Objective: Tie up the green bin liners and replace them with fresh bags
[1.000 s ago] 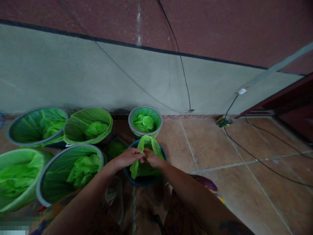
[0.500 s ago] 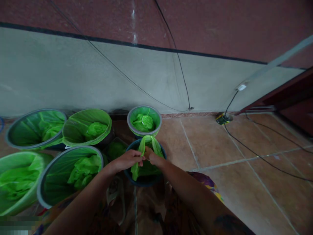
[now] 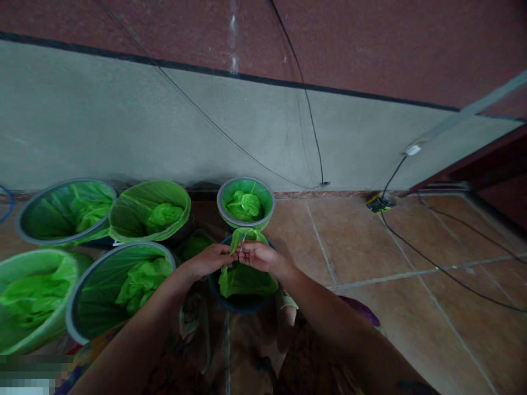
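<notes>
Green bin liner (image 3: pixel 247 278) sits half inside the dark blue bin (image 3: pixel 241 305), with its gathered top sticking up above the rim. Largest first: grey wall (image 3: pixel 123 120) with a dark red band above, then tiled floor (image 3: pixel 370 258). Our bin stands on the floor near its wall edge. To the left we see more bins lined in green, the big lined bin (image 3: pixel 93 304) just beside our left forearm. Small lined bin (image 3: pixel 218 203) sits behind ours at the wall edge, about touching it. Left hand (image 3: pixel 209 259) and right hand (image 3: pixel 260 255) meet over the liner top, and the fingers of both look pinched onto the film. Black cable (image 3: pixel 411 255) trails over the floor on the right. Our call: grip only the top hem, rub the layers apart and spread evenly so the thin film doesn't tear. No labels or writing readable.
</notes>
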`<state>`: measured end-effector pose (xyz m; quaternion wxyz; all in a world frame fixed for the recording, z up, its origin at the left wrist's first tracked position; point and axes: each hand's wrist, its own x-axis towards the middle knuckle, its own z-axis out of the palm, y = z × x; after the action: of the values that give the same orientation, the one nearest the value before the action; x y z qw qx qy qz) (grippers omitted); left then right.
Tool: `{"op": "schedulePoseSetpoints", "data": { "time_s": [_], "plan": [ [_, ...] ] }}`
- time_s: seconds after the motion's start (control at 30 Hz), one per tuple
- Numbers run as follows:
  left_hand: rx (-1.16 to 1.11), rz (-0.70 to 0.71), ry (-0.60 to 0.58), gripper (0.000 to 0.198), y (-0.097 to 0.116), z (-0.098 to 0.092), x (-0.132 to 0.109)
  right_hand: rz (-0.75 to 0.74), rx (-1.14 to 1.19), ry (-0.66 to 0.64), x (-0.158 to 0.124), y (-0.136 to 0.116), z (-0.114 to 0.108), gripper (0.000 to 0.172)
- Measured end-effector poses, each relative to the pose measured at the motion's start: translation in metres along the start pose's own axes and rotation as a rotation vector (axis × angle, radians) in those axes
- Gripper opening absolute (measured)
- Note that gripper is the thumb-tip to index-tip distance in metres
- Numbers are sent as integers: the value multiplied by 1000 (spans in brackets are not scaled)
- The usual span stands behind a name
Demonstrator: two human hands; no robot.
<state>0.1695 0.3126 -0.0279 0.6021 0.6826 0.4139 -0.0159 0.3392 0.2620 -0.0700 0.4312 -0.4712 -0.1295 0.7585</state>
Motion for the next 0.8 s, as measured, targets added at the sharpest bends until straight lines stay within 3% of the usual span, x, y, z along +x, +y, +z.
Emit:
{"op": "schedulePoseSetpoints", "data": {
  "time_s": [0.23,0.47,0.67,0.8],
  "plan": [
    [-11,52,-7,30,-6,16,7,44,70,12,-2,-5,-5,4],
    [17,65,61,29,-5,17,4,31,-81,206,-5,-1,-9,7],
    [-48,53,-7,32,-3,23,5,-10,-65,88,-5,-2,-5,9],
    [9,26,77,38,2,15,4,-54,-327,243,-12,-11,-17,11]
  ]
}}
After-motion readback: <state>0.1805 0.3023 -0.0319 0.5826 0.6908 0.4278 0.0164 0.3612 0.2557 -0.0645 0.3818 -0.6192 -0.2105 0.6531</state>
